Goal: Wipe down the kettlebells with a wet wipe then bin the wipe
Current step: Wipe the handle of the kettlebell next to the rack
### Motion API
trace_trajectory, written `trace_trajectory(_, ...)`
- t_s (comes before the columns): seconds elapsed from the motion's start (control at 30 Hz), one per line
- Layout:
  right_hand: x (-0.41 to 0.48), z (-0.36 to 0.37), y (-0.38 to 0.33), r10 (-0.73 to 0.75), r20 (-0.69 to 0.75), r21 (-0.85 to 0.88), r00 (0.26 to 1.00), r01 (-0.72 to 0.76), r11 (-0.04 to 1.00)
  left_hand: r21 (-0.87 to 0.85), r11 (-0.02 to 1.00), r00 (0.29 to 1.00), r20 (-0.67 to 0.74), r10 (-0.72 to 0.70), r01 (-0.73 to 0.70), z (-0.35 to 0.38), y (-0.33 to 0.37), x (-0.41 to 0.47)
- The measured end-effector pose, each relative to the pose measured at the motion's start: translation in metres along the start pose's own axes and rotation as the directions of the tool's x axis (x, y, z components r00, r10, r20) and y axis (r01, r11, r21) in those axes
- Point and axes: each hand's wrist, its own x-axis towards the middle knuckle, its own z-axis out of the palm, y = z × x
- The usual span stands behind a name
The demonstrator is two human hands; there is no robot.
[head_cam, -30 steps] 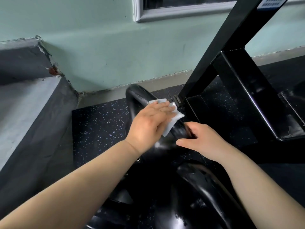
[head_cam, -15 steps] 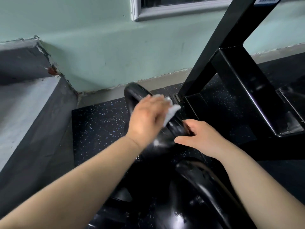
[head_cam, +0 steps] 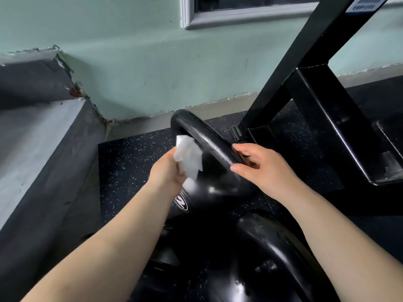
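A black kettlebell (head_cam: 209, 188) stands on the speckled floor mat, its thick handle (head_cam: 202, 136) arching toward the wall. My left hand (head_cam: 166, 171) pinches a white wet wipe (head_cam: 188, 156) against the inner left side of that handle. My right hand (head_cam: 263, 168) rests on the handle's right end, fingers curled around it. A second black kettlebell (head_cam: 268, 256) sits nearer to me at the bottom, partly behind my forearms.
A black steel rack frame (head_cam: 322, 110) rises on the right, its base close to the kettlebell. A grey concrete ledge (head_cam: 39, 131) runs along the left. The pale green wall (head_cam: 141, 68) and a window frame close off the far side.
My left hand slid with the wipe from the top of the handle down to its inner left side. The right hand kept its hold on the handle's right end.
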Motion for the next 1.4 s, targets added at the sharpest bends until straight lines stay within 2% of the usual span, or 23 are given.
trace_trajectory(0.1, 0.0, 0.001, 0.002, 0.004, -0.008, 0.023, 1.0, -0.004, 1.0, -0.003, 1.0, 0.995, 0.097, -0.004, 0.005, 0.025, -0.007, -0.005)
trace_trajectory(0.23, 0.001, 0.001, 0.007, -0.002, -0.02, 0.039, 1.0, 0.003, 0.999, -0.253, 0.958, 0.967, 0.247, -0.068, 0.132, 0.032, -0.006, -0.005)
trace_trajectory(0.4, 0.004, 0.001, 0.012, 0.002, -0.041, 0.044, 0.999, 0.0, 0.999, -0.111, 0.993, 0.97, 0.243, 0.004, 0.024, 0.031, -0.024, -0.01)
trace_trajectory(0.53, 0.004, 0.002, 0.012, -0.016, -0.031, 0.032, 0.999, 0.017, 0.999, -0.054, 0.996, 0.908, 0.418, -0.045, 0.074, 0.02, -0.042, -0.035)
trace_trajectory(0.6, 0.004, 0.002, 0.012, -0.012, -0.022, 0.062, 1.0, 0.014, 0.998, -0.029, 1.0, 0.925, 0.379, 0.02, -0.01, 0.021, -0.039, -0.033)
trace_trajectory(0.73, 0.003, 0.003, 0.013, -0.007, -0.012, 0.084, 1.0, 0.008, 0.996, -0.089, 0.987, 0.967, 0.205, 0.152, -0.137, 0.026, -0.017, -0.004)
trace_trajectory(0.83, 0.004, 0.003, 0.013, -0.008, -0.017, 0.073, 1.0, 0.01, 0.997, -0.198, 0.97, 0.976, 0.133, 0.172, -0.144, 0.026, 0.0, 0.011)
trace_trajectory(0.9, 0.004, 0.003, 0.014, -0.008, -0.025, 0.08, 1.0, 0.01, 0.997, -0.218, 0.969, 0.974, 0.164, 0.154, -0.117, 0.025, -0.001, 0.014)
trace_trajectory(1.03, 0.004, 0.003, 0.014, -0.016, -0.038, 0.079, 0.999, 0.019, 0.997, -0.084, 0.996, 0.956, 0.294, -0.006, 0.032, 0.021, -0.032, -0.007)
trace_trajectory(1.13, 0.004, 0.004, 0.013, -0.02, -0.039, 0.061, 0.999, 0.023, 0.998, -0.069, 0.997, 0.964, 0.265, -0.005, 0.024, 0.022, -0.039, -0.014)
trace_trajectory(1.2, 0.004, 0.004, 0.013, -0.018, -0.038, 0.069, 0.999, 0.02, 0.997, -0.118, 0.993, 0.97, 0.237, 0.048, -0.02, 0.025, -0.027, -0.006)
trace_trajectory(1.27, 0.003, 0.004, 0.013, -0.018, -0.033, 0.066, 0.999, 0.02, 0.998, -0.231, 0.972, 0.987, 0.14, 0.082, -0.048, 0.025, -0.008, 0.011)
trace_trajectory(1.4, 0.003, 0.005, 0.013, -0.012, -0.03, 0.06, 0.999, 0.014, 0.998, -0.425, 0.904, 0.998, -0.051, 0.025, -0.045, 0.03, 0.019, 0.029)
